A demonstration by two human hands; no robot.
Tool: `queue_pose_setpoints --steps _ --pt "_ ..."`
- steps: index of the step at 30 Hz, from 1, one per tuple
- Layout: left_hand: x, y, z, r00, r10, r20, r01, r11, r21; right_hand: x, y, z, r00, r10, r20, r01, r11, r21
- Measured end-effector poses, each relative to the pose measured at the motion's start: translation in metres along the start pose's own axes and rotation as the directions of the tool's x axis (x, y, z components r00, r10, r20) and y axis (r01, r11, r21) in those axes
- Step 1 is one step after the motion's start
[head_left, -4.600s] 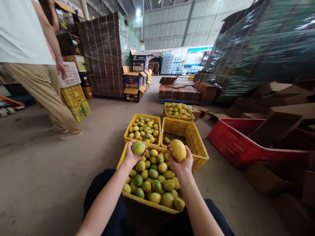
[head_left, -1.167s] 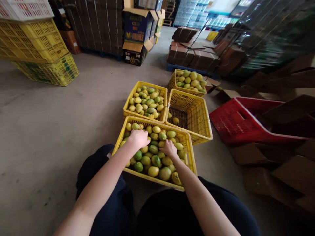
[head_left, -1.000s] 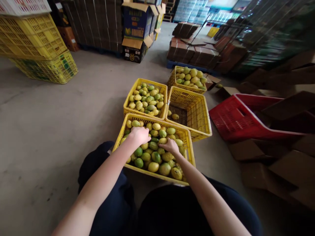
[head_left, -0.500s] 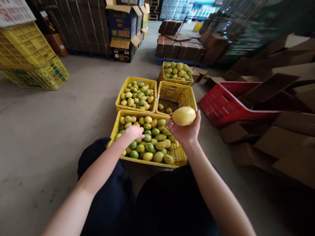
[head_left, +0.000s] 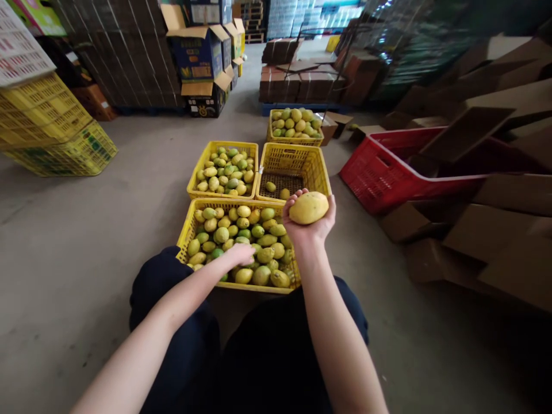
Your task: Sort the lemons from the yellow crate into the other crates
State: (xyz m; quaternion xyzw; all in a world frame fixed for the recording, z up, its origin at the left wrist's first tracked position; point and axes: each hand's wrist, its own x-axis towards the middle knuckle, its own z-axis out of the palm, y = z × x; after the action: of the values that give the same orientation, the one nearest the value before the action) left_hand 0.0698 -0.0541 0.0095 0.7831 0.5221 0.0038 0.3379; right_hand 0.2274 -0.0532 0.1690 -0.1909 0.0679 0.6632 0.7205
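My right hand (head_left: 311,229) is raised above the right side of the front yellow crate (head_left: 184,230), palm up. Its fingers curl round a large yellow oval fruit (head_left: 309,208) with a smooth skin and a few small specks. My left hand (head_left: 242,254) reaches down into the front crate, among many yellow and green oval fruits (head_left: 244,276). Its fingers are bent together over the pile, and what they grip, if anything, is hidden.
Behind the front crate stand a fruit-filled yellow crate (head_left: 192,183) and a yellow crate with a few fruits (head_left: 325,172). Another full crate (head_left: 295,140) sits farther back. A red crate (head_left: 366,175) and loose cardboard (head_left: 495,230) lie right; stacked yellow crates (head_left: 56,126) stand left.
The view has shifted, so the crates appear farther left. My left hand has moved lower and nearer me over the pile. The fruit in my right hand has turned slightly, more fingers showing behind it.
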Motion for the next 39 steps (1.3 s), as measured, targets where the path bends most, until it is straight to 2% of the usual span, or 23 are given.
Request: queue_pose_setpoints --steps 4,7,10,12,14,15,18,20,21,23,25,28,30,31,32,34,37,39 --pt "0.008 0.005 0.034 0.989 0.036 -0.146 -0.062 0.982 -0.181 0.001 -0.012 0.001 0.999 -0.041 0.006 0.041 0.998 0.057" --pt "0.020 0.015 0.054 0.960 -0.019 -0.279 -0.084 0.931 -0.354 0.005 -0.012 0.000 0.999 -0.034 -0.027 0.035 0.998 0.056" --pt "0.031 0.021 0.065 0.932 -0.074 -0.355 -0.120 0.861 -0.494 0.009 -0.009 -0.002 1.000 -0.014 -0.013 0.015 1.000 0.021" --pt "0.037 0.023 0.061 0.924 -0.080 -0.375 -0.143 0.836 -0.529 0.012 -0.008 -0.003 1.000 0.000 0.001 0.000 1.000 -0.011" --pt "0.042 0.025 0.044 0.923 -0.080 -0.377 -0.163 0.805 -0.570 0.013 -0.007 -0.001 1.000 0.009 -0.013 -0.009 0.999 -0.032" --pt "0.043 0.026 0.030 0.924 -0.090 -0.371 -0.171 0.771 -0.614 0.012 -0.007 0.000 1.000 0.014 -0.025 -0.015 0.999 -0.040" --pt "0.039 0.034 -0.031 0.928 -0.140 -0.346 -0.196 0.607 -0.770 0.010 -0.005 0.006 0.998 0.033 -0.058 -0.037 0.998 -0.058" --pt "0.027 0.042 -0.078 0.915 -0.127 -0.384 -0.253 0.561 -0.788 0.007 -0.003 0.010 0.995 0.047 -0.086 -0.053 0.996 -0.072" --pt "0.017 0.046 -0.098 0.908 -0.130 -0.399 -0.303 0.454 -0.838 0.006 -0.001 0.011 0.993 0.050 -0.105 -0.059 0.995 -0.084" --pt "-0.006 0.054 -0.130 0.911 -0.110 -0.397 -0.378 0.160 -0.912 0.005 0.005 0.012 0.989 0.049 -0.139 -0.067 0.990 -0.125" --pt "-0.028 0.060 -0.145 0.929 -0.087 -0.361 -0.369 -0.120 -0.922 0.004 0.013 0.011 0.988 0.043 -0.147 -0.071 0.979 -0.189" --pt "-0.047 0.063 -0.144 0.954 -0.172 -0.247 -0.299 -0.447 -0.843 0.005 0.028 0.006 0.988 0.067 -0.142 -0.109 0.945 -0.309" --pt "-0.050 0.061 -0.138 0.956 -0.241 -0.168 -0.282 -0.588 -0.758 0.006 0.039 0.003 0.986 0.084 -0.143 -0.133 0.917 -0.376" --pt "-0.050 0.060 -0.135 0.953 -0.266 -0.146 -0.286 -0.626 -0.726 0.006 0.044 0.001 0.987 0.080 -0.141 -0.132 0.905 -0.404" --pt "-0.049 0.058 -0.134 0.948 -0.287 -0.136 -0.296 -0.642 -0.707 0.008 0.049 0.000 0.988 0.070 -0.135 -0.122 0.895 -0.428" --pt "-0.047 0.055 -0.132 0.930 -0.328 -0.164 -0.342 -0.614 -0.711 0.010 0.059 -0.003 0.993 0.019 -0.120 -0.073 0.880 -0.470" --pt "-0.045 0.053 -0.128 0.892 -0.339 -0.298 -0.432 -0.454 -0.779 0.014 0.074 -0.008 0.985 -0.144 -0.091 0.075 0.847 -0.527" --pt "-0.043 0.053 -0.123 0.867 -0.311 -0.389 -0.480 -0.318 -0.818 0.015 0.084 -0.012 0.956 -0.294 -0.026 0.225 0.782 -0.581"
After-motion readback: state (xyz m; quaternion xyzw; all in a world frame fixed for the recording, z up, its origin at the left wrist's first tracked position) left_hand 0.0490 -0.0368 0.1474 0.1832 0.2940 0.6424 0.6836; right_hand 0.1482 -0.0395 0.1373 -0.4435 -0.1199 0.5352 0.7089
